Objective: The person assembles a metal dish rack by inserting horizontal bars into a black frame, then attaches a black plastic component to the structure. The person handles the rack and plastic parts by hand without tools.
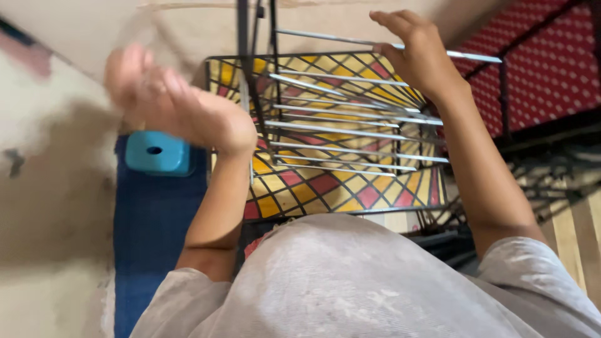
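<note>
Nearest me, a pale dusty shirt (350, 281) fills the lower frame. Beyond it, the left hand (181, 106) is raised and blurred above a teal block (156, 152) on a blue mat (150, 231); I cannot tell how its fingers are set, and it appears to hold nothing. Centre, a metal rack (344, 131) of thin rods stands over a red-and-yellow patterned panel (325, 184). Farthest, the right hand (419, 53) has its fingers curled on the rack's top rod. I judge the rack stiff, light, smooth and somewhat slippery; best gripped at the outer frame bars, not mid-rod.
</note>
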